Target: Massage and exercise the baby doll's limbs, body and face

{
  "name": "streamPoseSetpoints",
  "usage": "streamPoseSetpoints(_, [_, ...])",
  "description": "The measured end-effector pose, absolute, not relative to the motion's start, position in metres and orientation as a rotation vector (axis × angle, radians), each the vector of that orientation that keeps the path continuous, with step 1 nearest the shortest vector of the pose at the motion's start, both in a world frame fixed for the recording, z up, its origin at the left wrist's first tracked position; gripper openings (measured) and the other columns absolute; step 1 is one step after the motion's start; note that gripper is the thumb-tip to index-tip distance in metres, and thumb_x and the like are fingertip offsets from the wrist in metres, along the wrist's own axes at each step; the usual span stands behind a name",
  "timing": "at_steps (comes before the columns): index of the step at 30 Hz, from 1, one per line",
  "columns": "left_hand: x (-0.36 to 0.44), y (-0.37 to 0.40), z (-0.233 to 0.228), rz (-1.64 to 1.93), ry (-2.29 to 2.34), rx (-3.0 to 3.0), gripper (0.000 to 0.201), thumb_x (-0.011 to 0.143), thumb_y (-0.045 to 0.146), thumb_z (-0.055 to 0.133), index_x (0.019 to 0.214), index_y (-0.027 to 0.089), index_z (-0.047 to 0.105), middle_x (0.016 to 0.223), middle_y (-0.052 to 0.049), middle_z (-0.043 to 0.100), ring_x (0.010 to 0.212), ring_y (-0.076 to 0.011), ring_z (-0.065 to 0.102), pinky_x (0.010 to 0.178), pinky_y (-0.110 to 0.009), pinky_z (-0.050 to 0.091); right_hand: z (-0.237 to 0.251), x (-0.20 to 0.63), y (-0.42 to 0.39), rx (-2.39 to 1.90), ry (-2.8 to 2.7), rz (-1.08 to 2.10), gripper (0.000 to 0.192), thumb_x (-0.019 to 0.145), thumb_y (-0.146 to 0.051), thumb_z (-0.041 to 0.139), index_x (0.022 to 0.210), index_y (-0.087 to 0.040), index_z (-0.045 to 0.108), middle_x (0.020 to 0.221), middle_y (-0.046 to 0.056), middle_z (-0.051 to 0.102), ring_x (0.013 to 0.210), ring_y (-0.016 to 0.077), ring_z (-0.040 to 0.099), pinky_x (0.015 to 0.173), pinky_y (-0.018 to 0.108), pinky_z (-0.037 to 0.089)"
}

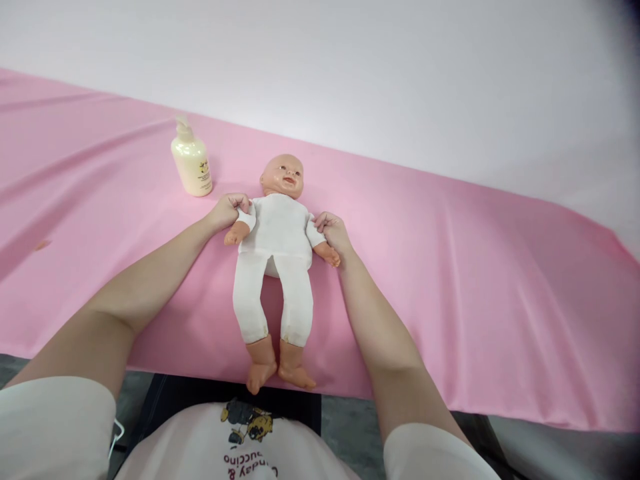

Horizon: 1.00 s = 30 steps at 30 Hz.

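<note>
A baby doll (276, 230) in white cloth lies on its back, its head away from me and its bare feet at the table's near edge. My left hand (233, 208) is closed on the doll's upper arm at the left, fingers pinching the white sleeve. On the other side my right hand (331, 228) grips the doll's other sleeved arm in the same way. Both of the doll's plastic forearms and hands stick out below my fingers. A cream-coloured pump bottle (193, 163) stands upright beyond my left hand, touched by neither hand.
Under everything is a pink cloth (400, 280) with folds, hanging over the table's near edge. A white wall or sheet (350, 73) rises behind it. There is a small orange-brown spot (43, 245) on the cloth at the far left.
</note>
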<state>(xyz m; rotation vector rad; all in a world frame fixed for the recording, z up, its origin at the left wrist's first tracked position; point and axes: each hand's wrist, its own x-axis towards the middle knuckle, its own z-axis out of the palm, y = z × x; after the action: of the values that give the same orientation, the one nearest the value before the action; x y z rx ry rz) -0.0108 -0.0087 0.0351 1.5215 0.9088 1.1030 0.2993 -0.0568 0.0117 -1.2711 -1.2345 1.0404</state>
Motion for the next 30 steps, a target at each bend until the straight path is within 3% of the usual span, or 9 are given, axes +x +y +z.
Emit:
streamPoseSetpoints(6, [-0.021,-0.001,0.031,0.975,0.853,1.722,0.010,0.049,0.013,0.058,0.055,0.018,0.052,0.063,0.002,0.055,0.068,-0.0127,0.052,0.067,-0.027,0.040,0.015,0.306,-0.062,-1.290,-1.475,1.022,0.014,0.057,-0.012,0.045,0.066,-0.019,0.053,0.060,-0.005,0.044,0.061,0.0078,0.039,0.065,0.023,0.034])
streamPoseSetpoints(11, [-0.020,0.003,0.022,1.092,0.835,1.633,0.018,0.054,0.018,0.070,0.064,0.018,0.055,0.073,0.001,0.065,0.072,-0.0133,0.060,0.071,-0.027,0.046,0.005,0.313,-0.058,-1.233,-1.487,1.103,0.017,0.058,-0.016,0.052,0.075,-0.020,0.051,0.069,-0.005,0.048,0.065,0.0081,0.041,0.064,0.022,0.034])
streamPoseSetpoints(14, [-0.019,0.003,0.022,1.159,0.831,1.566,0.027,0.056,0.022,0.078,0.075,0.018,0.060,0.081,-0.001,0.069,0.076,-0.0149,0.063,0.072,-0.028,0.049,0.003,0.316,-0.056,-1.191,-1.519,1.125,0.029,0.058,-0.017,0.058,0.087,-0.021,0.057,0.083,-0.003,0.058,0.078,0.0111,0.051,0.073,0.024,0.044])
streamPoseSetpoints(16, [-0.019,0.005,0.022,1.208,0.842,1.537,0.032,0.059,0.022,0.078,0.085,0.019,0.060,0.085,-0.001,0.069,0.077,-0.0160,0.064,0.070,-0.028,0.048,0.004,0.317,-0.056,-1.142,-1.585,1.101,0.039,0.058,-0.015,0.061,0.097,-0.022,0.062,0.100,0.000,0.063,0.096,0.0148,0.058,0.091,0.029,0.050])
streamPoseSetpoints(20, [-0.020,0.012,0.017,1.313,0.878,1.429,0.047,0.059,0.014,0.073,0.101,0.022,0.053,0.087,0.001,0.067,0.074,-0.0149,0.062,0.066,-0.026,0.045,0.006,0.319,-0.056,-1.083,-1.728,1.024,0.048,0.061,-0.012,0.062,0.107,-0.024,0.069,0.119,0.003,0.062,0.120,0.0195,0.058,0.116,0.037,0.043])
streamPoseSetpoints(25, [-0.023,0.020,0.011,1.368,1.001,1.385,0.048,0.067,0.017,0.072,0.105,0.024,0.044,0.077,0.005,0.060,0.065,-0.0115,0.057,0.065,-0.025,0.045,0.000,0.320,-0.054,-1.069,-1.751,1.015,0.047,0.071,-0.020,0.065,0.118,-0.028,0.069,0.129,0.004,0.061,0.129,0.0209,0.056,0.122,0.040,0.041])
streamPoseSetpoints(30, [-0.025,0.013,0.017,1.307,1.065,1.466,0.047,0.074,0.026,0.073,0.111,0.025,0.044,0.077,0.005,0.062,0.061,-0.0117,0.056,0.060,-0.025,0.042,-0.006,0.315,-0.050,-1.120,-1.651,1.024,0.045,0.084,-0.052,0.066,0.121,-0.026,0.066,0.132,0.005,0.065,0.125,0.0214,0.060,0.117,0.040,0.047])
